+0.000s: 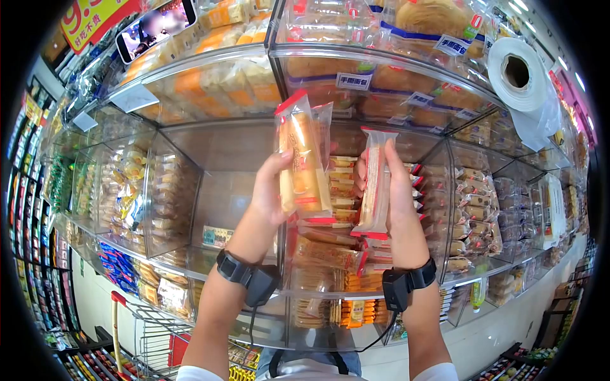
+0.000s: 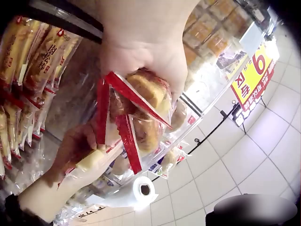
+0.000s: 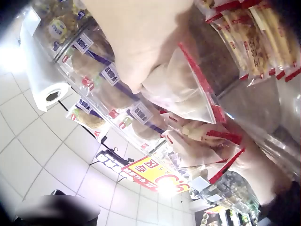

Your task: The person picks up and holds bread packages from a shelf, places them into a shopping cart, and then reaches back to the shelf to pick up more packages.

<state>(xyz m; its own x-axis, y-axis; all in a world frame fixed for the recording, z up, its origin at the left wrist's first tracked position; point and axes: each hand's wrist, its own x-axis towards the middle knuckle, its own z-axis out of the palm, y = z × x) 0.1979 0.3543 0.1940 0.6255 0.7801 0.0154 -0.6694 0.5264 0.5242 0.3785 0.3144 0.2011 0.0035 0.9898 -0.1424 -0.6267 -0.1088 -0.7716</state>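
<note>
My left hand (image 1: 272,184) grips wrapped bread packs (image 1: 304,159), long golden rolls in clear film with red ends, held upright. In the left wrist view their red-edged film ends (image 2: 134,146) stick out below the palm. Facing it, my right hand (image 1: 395,181) holds another wrapped bread pack (image 1: 376,184), narrower as seen edge-on, with a red strip at its bottom. Its clear end (image 3: 183,92) juts from the fingers in the right wrist view. Both hands are raised over a bin of similar red-ended packs (image 1: 343,190), with a gap between them.
Clear-walled bins surround the hands. Large bagged loaves (image 1: 432,22) fill the upper right shelf, and a plastic bag roll (image 1: 518,70) hangs beside them. A phone (image 1: 155,30) stands at the upper left. Below left is a shopping cart (image 1: 159,336); bin dividers (image 1: 279,209) rise near the left hand.
</note>
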